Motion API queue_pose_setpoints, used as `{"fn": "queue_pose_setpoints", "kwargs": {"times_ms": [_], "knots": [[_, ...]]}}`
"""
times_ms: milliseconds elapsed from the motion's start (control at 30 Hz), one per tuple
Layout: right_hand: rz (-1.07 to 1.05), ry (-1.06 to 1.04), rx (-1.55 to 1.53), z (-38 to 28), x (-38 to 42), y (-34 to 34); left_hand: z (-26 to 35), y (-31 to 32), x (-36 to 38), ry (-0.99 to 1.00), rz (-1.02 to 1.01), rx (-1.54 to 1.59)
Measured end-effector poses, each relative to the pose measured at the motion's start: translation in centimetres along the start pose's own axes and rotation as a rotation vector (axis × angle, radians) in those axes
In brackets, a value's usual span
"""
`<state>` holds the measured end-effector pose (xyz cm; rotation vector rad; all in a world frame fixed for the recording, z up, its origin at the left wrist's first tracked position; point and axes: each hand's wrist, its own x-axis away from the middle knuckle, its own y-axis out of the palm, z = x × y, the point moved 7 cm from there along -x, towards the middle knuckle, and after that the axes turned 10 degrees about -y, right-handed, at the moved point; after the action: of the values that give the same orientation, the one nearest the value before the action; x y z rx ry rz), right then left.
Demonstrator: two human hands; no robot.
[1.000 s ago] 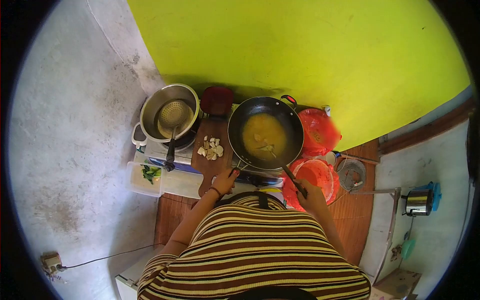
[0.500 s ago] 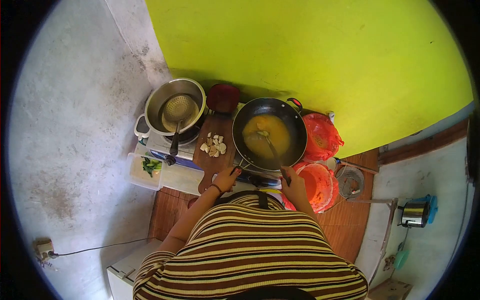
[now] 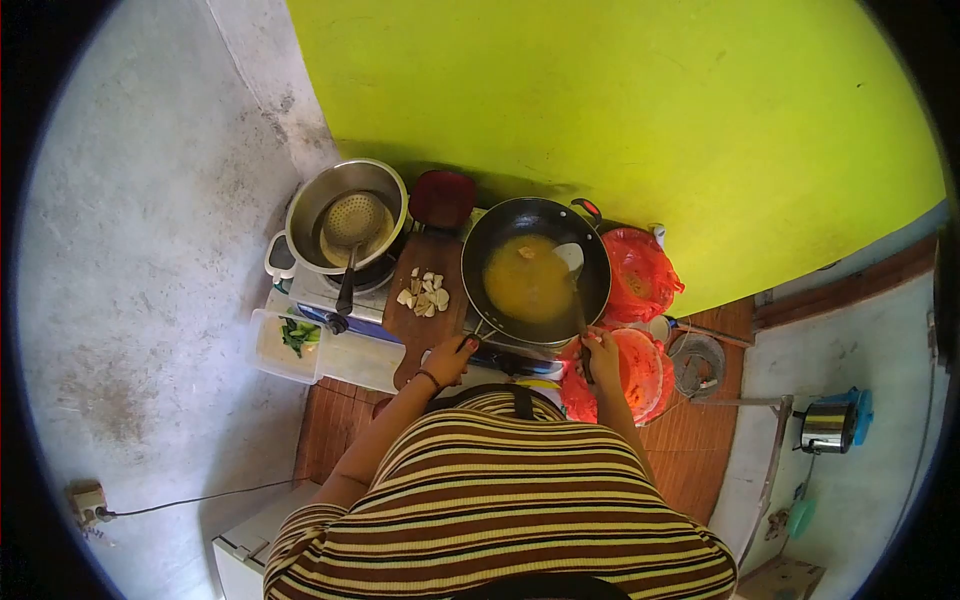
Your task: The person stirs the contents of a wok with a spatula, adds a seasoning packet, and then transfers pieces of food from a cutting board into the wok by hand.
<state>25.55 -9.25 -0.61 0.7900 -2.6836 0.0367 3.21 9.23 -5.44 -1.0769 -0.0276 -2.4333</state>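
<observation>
A black wok [image 3: 478, 225] sits on the stove with yellowish liquid [image 3: 530, 285] and a small lump in it. My left hand [image 3: 450, 360] is closed around the wok's handle at the near side. In my right hand [image 3: 602, 352] is the handle of a spatula [image 3: 575, 285]. Its pale flat head rests at the right part of the wok, near the edge of the liquid. Left of the wok, a wooden cutting board [image 3: 408, 325] bears several pale garlic-like pieces [image 3: 424, 293].
A metal pot [image 3: 300, 225] with a skimmer [image 3: 353, 222] stands on the left burner. A plastic box [image 3: 265, 345] of green leaves is in front of it. A dark red container [image 3: 442, 198] stands behind the board. Red plastic bags [image 3: 640, 265] line bins at right, beside the yellow-green wall [image 3: 620, 120].
The spatula head has risen out of the liquid and moved right toward the wok's side. My right hand has shifted slightly right. My left hand stays on the wok's handle.
</observation>
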Motion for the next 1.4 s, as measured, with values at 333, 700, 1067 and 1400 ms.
{"fn": "queue_pose_setpoints", "kwargs": {"times_ms": [333,700,1067,1400], "knots": [[-0.119,0.042,-0.136,-1.0,-1.3,2.7,0.3,-0.3,0.3,-0.016,0.011,-0.017],[-0.036,-0.051,0.138,-0.8,-0.1,0.6,-0.2,-0.4,-0.2,-0.015,-0.003,0.011],[-0.163,0.258,-0.351,-0.2,1.0,1.7,0.4,-0.6,0.5,-0.037,-0.008,0.025],[-0.114,-0.068,0.089,-4.3,-0.5,3.2,0.1,-0.7,-0.1,-0.006,-0.006,0.015]]}}
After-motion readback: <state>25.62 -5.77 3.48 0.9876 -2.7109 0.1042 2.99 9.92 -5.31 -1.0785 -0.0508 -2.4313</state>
